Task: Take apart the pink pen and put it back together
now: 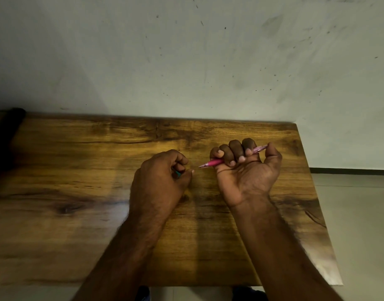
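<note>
My right hand (247,170) is turned palm up above the wooden table (78,192), with its fingers curled round the pink pen (212,163). The pen lies across the fist, its pointed tip sticking out to the left and its clear pink rear end poking out on the right by the thumb. My left hand (163,177) sits just left of the pen tip with fingers curled. A small teal bit (178,174) shows between those fingers; what it is I cannot tell. A small gap separates the pen tip from my left fingertips.
The table's far edge meets a scuffed pale wall. A dark object (6,131) lies at the table's far left corner. The right table edge (317,203) drops off to a pale tiled floor.
</note>
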A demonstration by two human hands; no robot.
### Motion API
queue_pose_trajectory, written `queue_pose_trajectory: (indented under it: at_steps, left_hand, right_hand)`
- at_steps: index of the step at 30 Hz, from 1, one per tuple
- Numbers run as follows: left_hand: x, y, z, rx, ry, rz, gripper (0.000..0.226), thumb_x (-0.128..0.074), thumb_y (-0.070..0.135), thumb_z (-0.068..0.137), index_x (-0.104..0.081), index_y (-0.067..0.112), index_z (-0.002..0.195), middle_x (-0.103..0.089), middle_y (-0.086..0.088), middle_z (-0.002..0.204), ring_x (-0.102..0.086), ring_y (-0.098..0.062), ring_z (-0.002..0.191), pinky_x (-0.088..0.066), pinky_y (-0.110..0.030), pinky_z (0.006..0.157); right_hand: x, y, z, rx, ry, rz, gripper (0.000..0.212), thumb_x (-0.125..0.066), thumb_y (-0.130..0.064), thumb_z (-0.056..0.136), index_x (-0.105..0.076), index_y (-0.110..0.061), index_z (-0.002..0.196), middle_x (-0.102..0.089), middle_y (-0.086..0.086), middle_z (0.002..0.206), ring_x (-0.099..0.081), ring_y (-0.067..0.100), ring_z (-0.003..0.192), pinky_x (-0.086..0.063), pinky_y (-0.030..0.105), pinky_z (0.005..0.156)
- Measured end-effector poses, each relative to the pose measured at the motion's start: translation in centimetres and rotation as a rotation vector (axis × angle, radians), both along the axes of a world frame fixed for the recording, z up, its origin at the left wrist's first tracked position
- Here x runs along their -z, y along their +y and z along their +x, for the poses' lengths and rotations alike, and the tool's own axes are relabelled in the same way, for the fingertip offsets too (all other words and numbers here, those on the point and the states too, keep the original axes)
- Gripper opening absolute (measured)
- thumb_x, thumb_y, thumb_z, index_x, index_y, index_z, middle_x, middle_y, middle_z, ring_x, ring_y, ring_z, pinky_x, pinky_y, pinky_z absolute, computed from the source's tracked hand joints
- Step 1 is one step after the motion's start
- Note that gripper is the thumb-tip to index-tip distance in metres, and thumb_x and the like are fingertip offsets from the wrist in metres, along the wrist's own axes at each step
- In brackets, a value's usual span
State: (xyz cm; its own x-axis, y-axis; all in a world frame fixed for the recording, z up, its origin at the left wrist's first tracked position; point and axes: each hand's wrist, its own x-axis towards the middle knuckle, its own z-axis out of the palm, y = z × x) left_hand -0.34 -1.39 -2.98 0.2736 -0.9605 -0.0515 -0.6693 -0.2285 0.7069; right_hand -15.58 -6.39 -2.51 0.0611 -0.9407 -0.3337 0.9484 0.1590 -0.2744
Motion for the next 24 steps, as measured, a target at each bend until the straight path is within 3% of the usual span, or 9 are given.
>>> queue_pose_trajectory:
  at_steps: [19,24]
  left_hand:
    - [-0.27,0.0,0.06,-0.001,0.012,0.003,0.023,-0.088,0.033,0.08,-0.072,0.038,0.095,-0.068,0.02,0.082,-0.063,0.004,0.075,-0.058,-0.027,0.067]
    - [-0.27,0.06,-0.01,0.004,0.006,0.009,0.023,-0.088,0.034,0.08,-0.072,0.038,0.096,-0.067,0.02,0.082,-0.062,0.004,0.075,-0.054,-0.022,0.064]
  right_hand:
    - [0.0,0.12,0.06,-0.012,-0.011,-0.019,0.05,-0.037,-0.056,0.091,-0.04,-0.015,0.062,-0.03,0.0,0.055,-0.024,0.017,0.053,-0.037,0.032,0.061]
    - [-0.17,0.15,0.0,-0.001,0.017,-0.017,0.049,-0.038,-0.053,0.091,-0.039,-0.016,0.059,-0.029,0.0,0.053,-0.023,0.017,0.053,-0.036,0.032,0.061]
